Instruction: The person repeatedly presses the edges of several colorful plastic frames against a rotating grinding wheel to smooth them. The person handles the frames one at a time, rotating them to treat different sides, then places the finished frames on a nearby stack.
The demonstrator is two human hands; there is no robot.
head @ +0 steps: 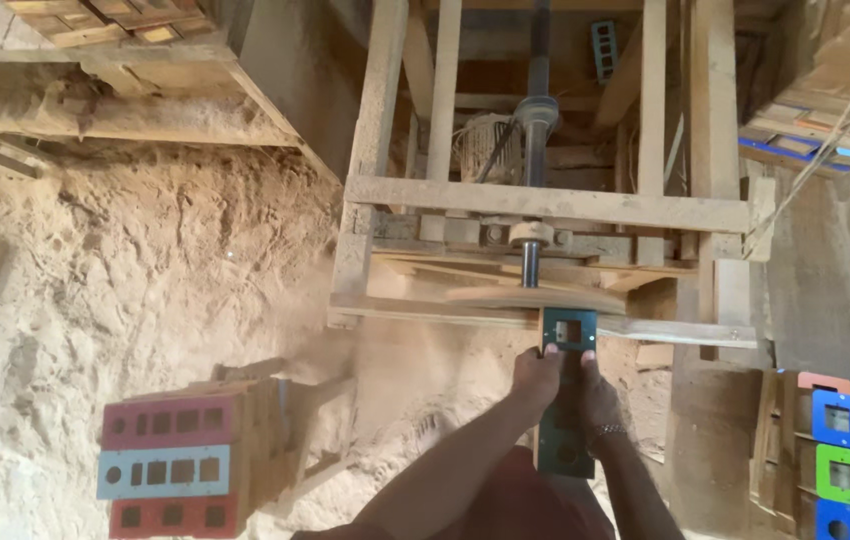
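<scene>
My hands, left [535, 375] and right [595, 395], grip dark green perforated board [567, 400], pressing its end against spindle [530, 262] for steady contact on wooden frame [545, 200].

Wooden frame [545, 203] ahead; sawdust floor [145, 270] left open.

Both hands [565, 385] on green cut-out board [567, 400]

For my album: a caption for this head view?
Both hands press a dark green cut-out board against a wooden machine's spindle.
</scene>
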